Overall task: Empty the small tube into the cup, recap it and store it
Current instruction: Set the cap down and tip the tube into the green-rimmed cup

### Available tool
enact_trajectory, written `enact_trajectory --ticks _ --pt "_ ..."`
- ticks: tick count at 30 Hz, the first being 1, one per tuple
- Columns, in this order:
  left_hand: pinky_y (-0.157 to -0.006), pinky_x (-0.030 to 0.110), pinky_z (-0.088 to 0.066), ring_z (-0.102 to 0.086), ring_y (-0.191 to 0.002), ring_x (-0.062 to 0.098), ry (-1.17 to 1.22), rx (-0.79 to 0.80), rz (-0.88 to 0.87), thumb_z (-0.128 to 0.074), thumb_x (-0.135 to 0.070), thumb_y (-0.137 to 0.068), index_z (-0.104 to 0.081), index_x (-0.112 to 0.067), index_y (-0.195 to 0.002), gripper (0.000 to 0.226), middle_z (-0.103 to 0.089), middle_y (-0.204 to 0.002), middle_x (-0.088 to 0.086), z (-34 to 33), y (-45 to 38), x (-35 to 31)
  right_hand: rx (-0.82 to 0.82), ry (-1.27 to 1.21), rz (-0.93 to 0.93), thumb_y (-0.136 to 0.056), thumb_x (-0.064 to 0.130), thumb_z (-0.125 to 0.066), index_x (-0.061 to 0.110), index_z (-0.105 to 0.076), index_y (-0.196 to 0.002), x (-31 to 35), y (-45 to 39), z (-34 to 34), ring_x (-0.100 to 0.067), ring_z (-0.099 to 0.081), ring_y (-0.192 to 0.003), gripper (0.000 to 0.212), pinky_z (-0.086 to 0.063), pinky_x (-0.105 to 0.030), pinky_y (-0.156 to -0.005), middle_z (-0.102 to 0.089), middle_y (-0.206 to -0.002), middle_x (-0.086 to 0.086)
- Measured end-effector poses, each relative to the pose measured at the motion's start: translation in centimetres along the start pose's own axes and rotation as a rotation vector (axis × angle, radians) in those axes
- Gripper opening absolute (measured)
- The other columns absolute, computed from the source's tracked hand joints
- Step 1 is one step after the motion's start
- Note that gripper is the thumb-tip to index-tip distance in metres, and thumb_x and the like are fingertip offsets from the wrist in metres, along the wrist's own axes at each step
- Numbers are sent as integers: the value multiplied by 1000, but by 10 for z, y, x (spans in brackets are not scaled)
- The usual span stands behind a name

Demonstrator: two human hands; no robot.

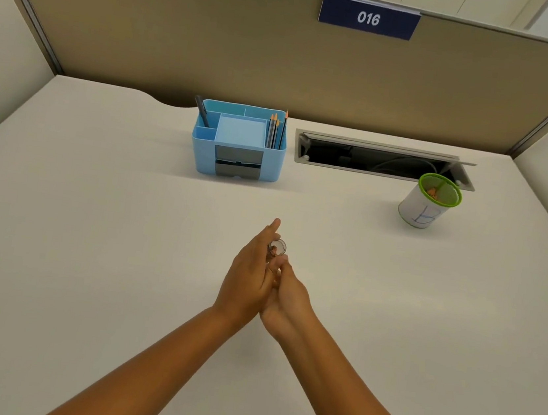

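Both hands meet over the middle of the pale desk [91, 219], and between them sits the small tube [277, 246], a clear little cylinder with something brownish inside. The left hand [250, 273] lies along the tube's left side, fingers stretched forward past it; the right hand [286, 295] comes in from below and right, its fingertips [282, 263] pinched at the tube's near end. So the grip of both hands is closed on the tube, which is held just above the desk, its round end turned up toward the camera. Whether a cap is on cannot be told at this size.

Now the containers. Far ahead and to the right of the hands stands the cup [428, 204], white-sided with a green rim and a blue letter drawn on it; a few small orange-brown bits lie in its bottom. It is well apart from the tube.

Ahead and slightly left of the hands stands a light blue organizer [237, 154]. Its right compartment holds upright pencils [276, 131], its back left compartment a dark pen [202, 110] leaning left, and its middle a pale blue block.

Behind the cup, an open cable slot [375, 159] is sunk in the desk, with cables inside. On the partition beyond hangs a blue sign [368, 18] reading 016.
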State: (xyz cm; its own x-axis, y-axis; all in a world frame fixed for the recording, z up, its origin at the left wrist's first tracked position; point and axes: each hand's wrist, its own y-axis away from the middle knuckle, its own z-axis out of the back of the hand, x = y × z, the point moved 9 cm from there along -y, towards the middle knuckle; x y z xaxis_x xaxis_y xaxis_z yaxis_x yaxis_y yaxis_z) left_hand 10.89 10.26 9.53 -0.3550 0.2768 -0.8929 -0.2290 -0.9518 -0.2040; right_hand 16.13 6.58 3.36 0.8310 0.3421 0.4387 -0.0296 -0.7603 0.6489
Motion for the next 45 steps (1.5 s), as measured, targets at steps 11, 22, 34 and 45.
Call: enact_trajectory --ticks 11,22,34,45 --pt "-108 49 -34 -31 -135 17 -74 31 -111 -41 -34 -89 -39 -33 -128 40 -25 -148 -8 -11 -19 -16 69 -261 -179 -90 14 -57 -1 -58 -116 24 1 -14 -23 -73 -64 30 -53 -23 -42 -69 -88 -17" --pt "-106 27 -17 -16 -133 5 -176 69 44 -34 -52 -83 -1 -42 -134 62 -12 -149 -13 -17 -2 39 -57 -417 -9 -87 3 -60 -4 -49 -126 78 -15 -7 -36 -53 -118 40 -51 -41 -94 -53 -126 -21" --pt "-112 24 -9 -18 -139 12 -532 210 56 2 -74 -74 -10 -23 -142 86 -23 -151 -1 -7 25 88 -146 -448 173 -89 5 -59 -2 -49 -126 152 -43 2 -28 -53 -120 40 -43 -34 -103 -55 -122 -17" --pt "-111 24 -9 -18 -138 10 -606 212 60 3 -71 -78 -18 -23 -141 82 -30 -148 0 -9 26 92 -207 -423 361 -83 4 -67 5 -47 -122 236 -43 23 -29 -58 -113 44 -53 -38 -91 -59 -96 -16"
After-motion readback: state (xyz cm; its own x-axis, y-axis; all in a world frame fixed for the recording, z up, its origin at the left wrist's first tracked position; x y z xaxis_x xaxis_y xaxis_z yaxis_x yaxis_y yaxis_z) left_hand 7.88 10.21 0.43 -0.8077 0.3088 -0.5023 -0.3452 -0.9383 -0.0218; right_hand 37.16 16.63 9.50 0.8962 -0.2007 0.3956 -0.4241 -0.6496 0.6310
